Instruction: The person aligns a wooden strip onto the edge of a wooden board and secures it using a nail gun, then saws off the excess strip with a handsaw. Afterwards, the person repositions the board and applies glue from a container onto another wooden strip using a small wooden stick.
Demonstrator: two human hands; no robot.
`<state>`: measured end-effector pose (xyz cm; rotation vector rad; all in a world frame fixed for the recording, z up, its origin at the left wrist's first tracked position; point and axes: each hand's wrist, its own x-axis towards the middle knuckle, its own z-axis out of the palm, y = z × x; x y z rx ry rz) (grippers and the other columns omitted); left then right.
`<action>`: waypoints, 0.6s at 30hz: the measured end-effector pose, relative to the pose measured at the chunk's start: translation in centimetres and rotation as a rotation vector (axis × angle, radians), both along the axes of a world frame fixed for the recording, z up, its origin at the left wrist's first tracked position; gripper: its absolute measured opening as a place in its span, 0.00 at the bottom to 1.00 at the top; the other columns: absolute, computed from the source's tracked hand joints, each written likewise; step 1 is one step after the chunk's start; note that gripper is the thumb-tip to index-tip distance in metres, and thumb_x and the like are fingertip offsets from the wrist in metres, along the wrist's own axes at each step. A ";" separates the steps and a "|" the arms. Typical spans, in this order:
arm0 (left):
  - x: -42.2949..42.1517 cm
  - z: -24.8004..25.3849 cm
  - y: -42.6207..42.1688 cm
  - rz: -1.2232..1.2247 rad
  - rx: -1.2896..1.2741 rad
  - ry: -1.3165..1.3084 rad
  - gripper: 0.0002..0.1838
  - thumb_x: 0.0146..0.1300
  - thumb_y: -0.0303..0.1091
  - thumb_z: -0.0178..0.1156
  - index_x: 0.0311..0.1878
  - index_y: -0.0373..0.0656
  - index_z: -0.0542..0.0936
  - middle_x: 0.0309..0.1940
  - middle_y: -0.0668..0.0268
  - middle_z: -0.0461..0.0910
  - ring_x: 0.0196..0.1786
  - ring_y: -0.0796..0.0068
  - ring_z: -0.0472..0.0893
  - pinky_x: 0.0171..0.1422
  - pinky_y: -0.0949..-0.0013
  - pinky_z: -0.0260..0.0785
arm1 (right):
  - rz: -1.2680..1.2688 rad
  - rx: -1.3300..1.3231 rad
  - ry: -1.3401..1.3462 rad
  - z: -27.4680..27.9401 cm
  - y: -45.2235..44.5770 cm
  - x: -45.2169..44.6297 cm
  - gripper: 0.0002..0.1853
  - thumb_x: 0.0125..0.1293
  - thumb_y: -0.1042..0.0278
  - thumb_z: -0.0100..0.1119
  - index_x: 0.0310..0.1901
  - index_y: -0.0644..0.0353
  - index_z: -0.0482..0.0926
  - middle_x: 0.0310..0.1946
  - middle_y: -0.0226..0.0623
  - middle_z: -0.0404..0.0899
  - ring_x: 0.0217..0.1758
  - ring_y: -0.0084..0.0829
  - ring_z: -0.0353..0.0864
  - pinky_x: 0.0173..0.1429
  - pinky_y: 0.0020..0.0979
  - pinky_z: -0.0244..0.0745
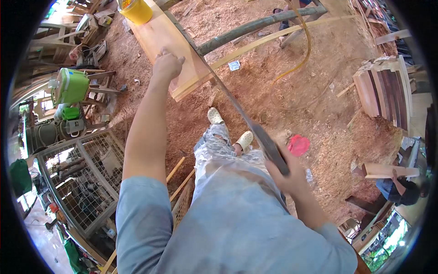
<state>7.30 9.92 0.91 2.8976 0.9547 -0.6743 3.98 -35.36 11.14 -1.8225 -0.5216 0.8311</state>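
Observation:
A long handsaw (237, 106) is in my right hand (288, 176), fingers wrapped round its dark handle beside my hip. Its thin blade runs diagonally up and away, passing across the near right corner of a wide pale wooden board (155, 34). My left hand (169, 64) presses down on the board's upper face with curled fingers and the thumb out to the side. Whatever may lie under those fingers is hidden. On the far end of the board stands a yellow bucket (137, 12) with orange and green contents.
A round pole (260, 28) and a long thin strip (283, 34) lie beyond the board. A yellow hose (306, 48) curves nearby. Stacked boards (383, 91) and a person (401, 187) with a plank are at right. A wire-mesh frame (82, 182) stands left; sawdust covers the ground.

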 end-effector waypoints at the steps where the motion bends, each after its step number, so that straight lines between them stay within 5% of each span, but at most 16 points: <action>1: -0.1 -0.5 0.0 0.016 0.035 -0.040 0.35 0.76 0.59 0.42 0.63 0.34 0.79 0.78 0.38 0.50 0.72 0.36 0.67 0.78 0.53 0.60 | -0.032 0.055 0.004 -1.3 3.7 1.1 0.29 0.63 0.70 0.62 0.67 0.64 0.71 0.40 0.40 0.84 0.40 0.29 0.83 0.50 0.32 0.78; 6: -0.3 -1.3 1.2 0.009 0.027 -0.047 0.35 0.76 0.59 0.43 0.62 0.35 0.80 0.78 0.40 0.50 0.72 0.37 0.67 0.77 0.53 0.61 | -0.011 0.083 -0.034 -6.0 12.2 4.7 0.27 0.65 0.69 0.60 0.66 0.61 0.72 0.34 0.37 0.82 0.33 0.27 0.78 0.41 0.31 0.75; 15: -0.9 -0.7 0.1 0.014 0.006 -0.092 0.37 0.74 0.61 0.46 0.59 0.31 0.81 0.78 0.39 0.52 0.70 0.40 0.70 0.75 0.53 0.63 | 0.045 -0.032 -0.133 0.9 -2.9 -2.2 0.28 0.66 0.77 0.58 0.69 0.64 0.69 0.48 0.41 0.83 0.45 0.27 0.84 0.53 0.31 0.77; 18: -0.2 -0.4 0.4 0.005 0.019 -0.133 0.37 0.74 0.60 0.46 0.58 0.29 0.80 0.75 0.38 0.57 0.70 0.42 0.71 0.75 0.53 0.64 | -0.054 0.119 0.178 -2.8 5.9 1.5 0.27 0.66 0.75 0.60 0.67 0.65 0.71 0.42 0.37 0.83 0.40 0.26 0.81 0.48 0.31 0.78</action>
